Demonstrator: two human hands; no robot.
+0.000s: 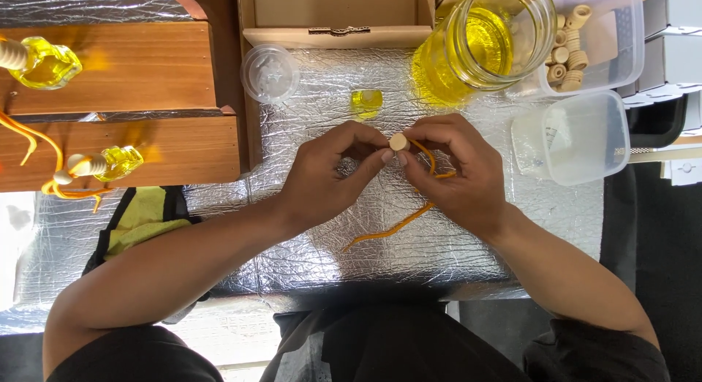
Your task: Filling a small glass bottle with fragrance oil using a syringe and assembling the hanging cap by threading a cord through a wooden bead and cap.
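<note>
Both hands meet over the foil-covered table [409,258]. My left hand [329,174] and my right hand [457,166] pinch a small round wooden cap [398,141] between their fingertips. An orange cord [398,222] runs from the cap through my right hand's fingers and trails down onto the foil. A small square bottle of yellow liquid [366,102] stands just beyond the hands, untouched.
A big glass jar of yellow liquid [475,46] stands at the back right, beside a clear tub of wooden caps [578,38] and a clear lid [574,137]. A round plastic lid [270,73] lies back left. Two finished yellow bottles [117,163] with cords rest on wooden shelves [146,82].
</note>
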